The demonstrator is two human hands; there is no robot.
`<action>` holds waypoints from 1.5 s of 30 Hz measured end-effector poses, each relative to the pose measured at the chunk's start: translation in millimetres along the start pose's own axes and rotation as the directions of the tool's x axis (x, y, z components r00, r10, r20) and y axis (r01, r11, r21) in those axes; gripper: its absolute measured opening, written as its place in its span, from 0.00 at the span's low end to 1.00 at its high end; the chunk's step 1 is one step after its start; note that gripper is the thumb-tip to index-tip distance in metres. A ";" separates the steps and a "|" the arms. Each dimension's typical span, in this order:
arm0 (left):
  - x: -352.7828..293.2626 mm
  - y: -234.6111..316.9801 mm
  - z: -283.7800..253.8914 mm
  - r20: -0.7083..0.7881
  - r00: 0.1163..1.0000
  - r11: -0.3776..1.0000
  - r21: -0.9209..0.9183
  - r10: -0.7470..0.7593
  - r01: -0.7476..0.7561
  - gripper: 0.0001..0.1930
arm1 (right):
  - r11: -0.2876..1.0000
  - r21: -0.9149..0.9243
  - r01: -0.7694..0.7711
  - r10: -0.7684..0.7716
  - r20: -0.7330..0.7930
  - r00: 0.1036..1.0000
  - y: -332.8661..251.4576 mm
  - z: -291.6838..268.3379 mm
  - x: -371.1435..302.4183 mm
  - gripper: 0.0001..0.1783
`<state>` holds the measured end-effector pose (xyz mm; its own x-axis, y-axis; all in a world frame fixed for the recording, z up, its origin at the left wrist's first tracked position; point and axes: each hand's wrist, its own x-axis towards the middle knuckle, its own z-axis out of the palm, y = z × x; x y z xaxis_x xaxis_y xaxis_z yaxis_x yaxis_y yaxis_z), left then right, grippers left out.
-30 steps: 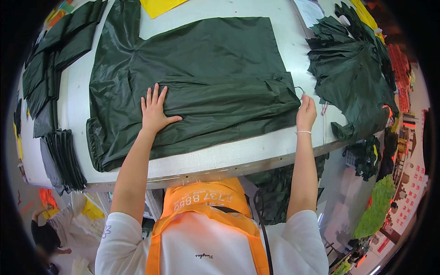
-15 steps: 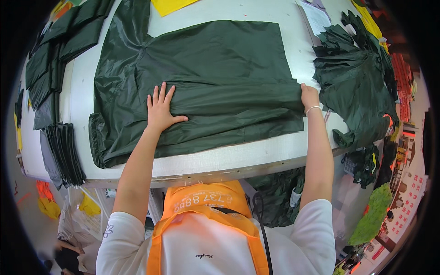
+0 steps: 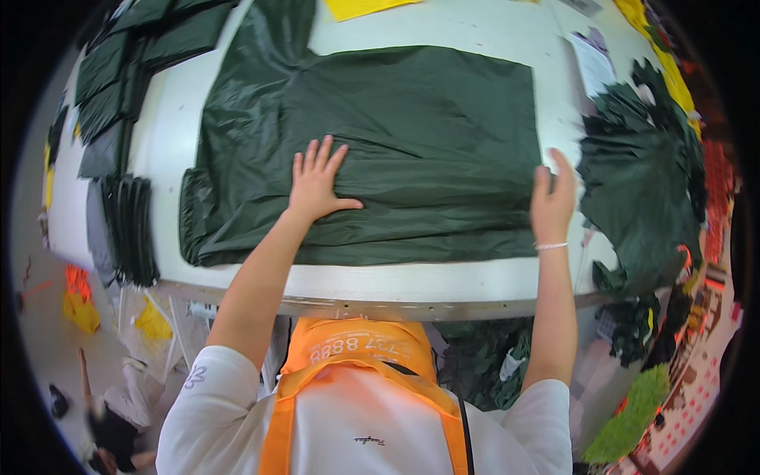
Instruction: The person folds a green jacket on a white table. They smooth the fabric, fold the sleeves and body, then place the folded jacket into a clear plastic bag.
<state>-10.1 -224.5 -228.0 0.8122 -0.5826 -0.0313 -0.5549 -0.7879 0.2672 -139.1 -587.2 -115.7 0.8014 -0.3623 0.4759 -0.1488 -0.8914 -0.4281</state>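
A dark green, shiny garment (image 3: pixel 419 103) lies spread on the white table, one sleeve-like part running away at the upper left. Several creases cross its near half. My left hand (image 3: pixel 318 184) rests flat on its middle with fingers spread. At its right edge is my right hand (image 3: pixel 552 199), thumb and fingers apart and nothing visible between them. Whether the right hand still touches the edge I cannot tell.
Folded dark green pieces (image 3: pixel 119 95) lie at the far left, with a folded stack (image 3: pixel 131 229) at the left table edge. A loose dark green heap (image 3: pixel 645 178) lies on the right. Yellow cloth (image 3: pixel 368 6) is at the back. A person (image 3: pixel 115 423) is low at the left.
My right hand has let go of the garment's right edge and its fingers have opened. The left hand stays flat on the cloth. The whole view has shifted somewhat.
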 end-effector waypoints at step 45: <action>-173.4 -183.6 -25.2 0.091 0.896 0.872 -0.208 -0.434 0.443 0.39 | 0.951 -0.039 0.306 -0.216 0.626 0.749 17.2 -2.3 -118.9 0.34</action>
<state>-44.5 26.2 -247.4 0.9524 -0.1987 -0.2313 -0.0865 -0.9035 0.4199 -238.3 -560.0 -177.9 0.9953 0.0914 -0.0324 0.0815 -0.9694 -0.2314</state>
